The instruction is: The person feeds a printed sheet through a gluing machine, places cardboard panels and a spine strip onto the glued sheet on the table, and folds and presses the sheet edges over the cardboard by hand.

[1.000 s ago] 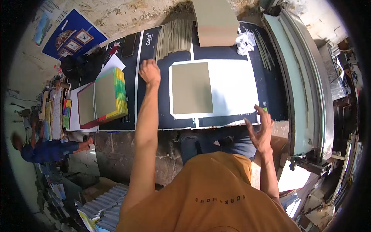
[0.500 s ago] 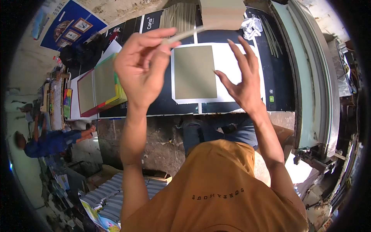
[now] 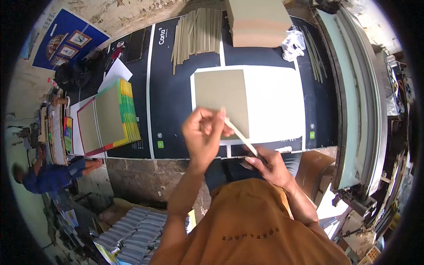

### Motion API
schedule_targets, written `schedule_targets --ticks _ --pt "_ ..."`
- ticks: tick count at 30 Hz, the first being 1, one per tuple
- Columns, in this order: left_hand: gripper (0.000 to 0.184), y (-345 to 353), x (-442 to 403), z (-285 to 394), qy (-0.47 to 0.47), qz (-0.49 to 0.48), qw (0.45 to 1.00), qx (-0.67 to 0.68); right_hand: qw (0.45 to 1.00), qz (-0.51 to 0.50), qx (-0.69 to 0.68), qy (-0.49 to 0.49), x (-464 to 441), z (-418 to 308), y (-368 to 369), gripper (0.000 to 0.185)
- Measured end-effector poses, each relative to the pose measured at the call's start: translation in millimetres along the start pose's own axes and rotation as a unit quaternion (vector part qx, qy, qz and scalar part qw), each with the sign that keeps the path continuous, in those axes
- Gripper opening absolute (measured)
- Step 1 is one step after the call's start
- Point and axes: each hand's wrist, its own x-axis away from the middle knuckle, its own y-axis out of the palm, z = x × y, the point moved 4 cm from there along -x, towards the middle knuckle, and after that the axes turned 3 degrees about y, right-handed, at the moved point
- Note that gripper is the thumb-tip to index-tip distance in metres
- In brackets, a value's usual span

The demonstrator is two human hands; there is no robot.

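A narrow pale cardboard strip (image 3: 239, 133) slants between my hands, above the front edge of the table. My left hand (image 3: 204, 134) pinches its upper end between thumb and fingers. At the lower end my right hand (image 3: 274, 168) is closed around the strip; its fingertips partly hide that end. Beneath them a grey-brown board (image 3: 221, 90) lies on the left part of a white sheet (image 3: 276, 101). My left hand covers the board's lower left corner.
A bundle of strips (image 3: 197, 33) and a tall stack of boards (image 3: 260, 26) stand at the back, with crumpled white paper (image 3: 293, 46) beside them. Colourful covers (image 3: 110, 117) are piled at left. A metal machine (image 3: 349, 101) borders the right side. Another person (image 3: 53, 174) is at far left.
Both hands have come down and toward my body. My right hand, spread with nothing in it before, has closed on the strip's lower end. The strip now slopes down to the right.
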Motion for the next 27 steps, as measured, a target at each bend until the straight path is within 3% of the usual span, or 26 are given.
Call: schedule_targets --ticks 1,3,5,7,10,12,13,15,16,19,21,23,25,27 --pt "0.013 -4 6 -10 -0.061 0.001 0.998 -0.009 0.996 -0.055 -0.008 0.069 -4 11 3 0.023" --pt "0.009 -12 3 -35 -0.052 -0.019 0.994 -0.091 0.998 -0.001 -0.011 0.066 -18 18 -11 0.018" --pt "0.035 -14 -15 -53 0.122 -0.051 0.908 -0.397 0.991 0.115 0.052 0.034 -44 13 -39 0.020" --pt "0.042 -11 -21 -85 0.136 -0.074 0.829 -0.537 0.972 0.194 0.134 -0.001 -85 -1 -63 0.018" --pt "0.041 -11 -46 -106 0.117 -0.109 0.845 -0.510 0.924 0.204 0.306 -0.101 -155 -8 -102 0.017" --pt "0.032 5 -75 -108 0.150 -0.180 0.834 -0.499 0.923 0.194 0.294 -0.154 -180 -14 -119 0.016" --pt "0.028 13 -79 -110 0.162 -0.221 0.820 -0.502 0.908 0.164 0.319 -0.218 -194 -18 -117 0.015" --pt "0.025 41 -64 -117 0.161 -0.288 0.814 -0.478 0.887 0.106 0.363 -0.264 -226 -29 -98 0.024" --pt "0.024 52 -56 -121 0.161 -0.329 0.806 -0.466 0.882 0.078 0.383 -0.264 -244 -36 -88 0.019" --pt "0.022 48 -50 -135 0.155 -0.355 0.798 -0.461 0.833 0.049 0.491 -0.251 -307 -34 -62 0.034" --pt "0.019 35 -54 -124 0.180 -0.374 0.784 -0.462 0.809 0.103 0.480 -0.324 -294 -39 -52 0.042" --pt "0.018 27 -62 -115 0.196 -0.411 0.757 -0.469 0.803 0.175 0.472 -0.318 -253 -39 -60 0.048" --pt "0.018 28 -58 -117 0.251 -0.445 0.741 -0.436 0.857 0.174 0.456 -0.166 -199 -21 -73 0.054" --pt "0.019 33 -51 -122 0.278 -0.489 0.716 -0.413 0.877 0.122 0.465 -0.006 -145 -7 -80 0.063"
